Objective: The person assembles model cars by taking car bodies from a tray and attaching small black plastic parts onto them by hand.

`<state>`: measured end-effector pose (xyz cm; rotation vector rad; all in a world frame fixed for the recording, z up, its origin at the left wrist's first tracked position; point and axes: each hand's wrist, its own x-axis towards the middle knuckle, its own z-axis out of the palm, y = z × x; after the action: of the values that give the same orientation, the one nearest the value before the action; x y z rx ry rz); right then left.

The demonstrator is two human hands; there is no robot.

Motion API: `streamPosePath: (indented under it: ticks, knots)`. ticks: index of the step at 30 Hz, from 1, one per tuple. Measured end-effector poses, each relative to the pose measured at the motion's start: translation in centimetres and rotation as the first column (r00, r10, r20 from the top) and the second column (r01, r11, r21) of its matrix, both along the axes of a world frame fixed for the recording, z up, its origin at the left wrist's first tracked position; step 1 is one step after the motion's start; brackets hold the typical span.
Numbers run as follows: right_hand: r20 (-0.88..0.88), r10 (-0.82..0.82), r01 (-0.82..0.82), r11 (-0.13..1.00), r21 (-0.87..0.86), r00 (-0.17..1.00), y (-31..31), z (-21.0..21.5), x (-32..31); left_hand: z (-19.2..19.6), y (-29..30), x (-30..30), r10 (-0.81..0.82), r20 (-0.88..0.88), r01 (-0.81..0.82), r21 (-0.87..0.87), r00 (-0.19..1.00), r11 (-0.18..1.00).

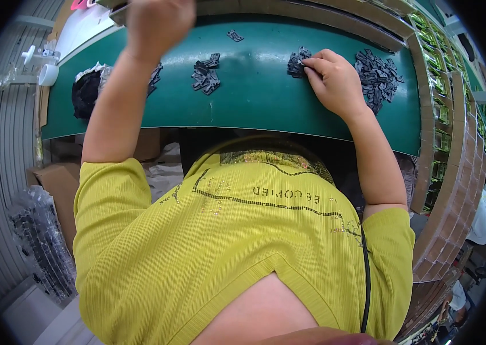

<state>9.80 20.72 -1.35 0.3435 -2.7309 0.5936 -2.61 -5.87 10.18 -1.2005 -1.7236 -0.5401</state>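
Note:
My right hand [336,79] is closed in a pinch at the edge of a small pile of black plastic pieces [296,63], its thumb and forefinger on one of them. Just right of this hand lies a larger heap of the same black pieces [378,79]. My left hand [162,26] is raised at the top edge, smeared by motion, its fingers cut off or blurred. Between the hands is another small pile of black pieces [205,75], with a few loose pieces [235,35] farther back. My left forearm partly covers one more pile [154,79].
The green tabletop [254,103] carries all the piles. An opened bag with black contents [86,92] stands at its left end, near a white cup [48,75]. Cardboard dividers [424,86] and yellow-green packs [443,115] line the right. Another person [483,215] is at far right.

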Motion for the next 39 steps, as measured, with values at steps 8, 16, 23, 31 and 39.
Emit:
streamPosePath:
  ticks: [8,16,23,31,39]
  knots:
    - [-0.082,0.067,-0.066,0.998,0.012,0.994,-0.2,-0.1,0.6,-9.5,-0.8,7.1,-0.216,0.226,0.287,-0.361,0.950,0.887]
    - [-0.147,0.045,-0.054,0.997,-0.056,0.988,-0.5,-0.2,1.2,-11.9,-0.4,10.0,-0.270,0.375,0.366,-0.216,0.887,0.905]
    - [-0.040,0.080,-0.083,0.992,-0.098,0.996,-0.5,-0.3,0.6,-10.4,1.6,7.6,-0.010,0.544,0.083,-0.110,0.839,0.990]
    - [-0.021,0.143,-0.143,0.990,0.002,0.990,-1.1,0.7,1.1,-9.3,0.5,10.4,0.287,0.757,0.051,-0.388,0.587,0.920]
    - [-0.022,0.160,-0.161,0.985,-0.061,0.987,-0.5,0.4,2.8,-8.7,0.7,13.1,0.238,0.935,0.038,-0.257,0.263,0.966]
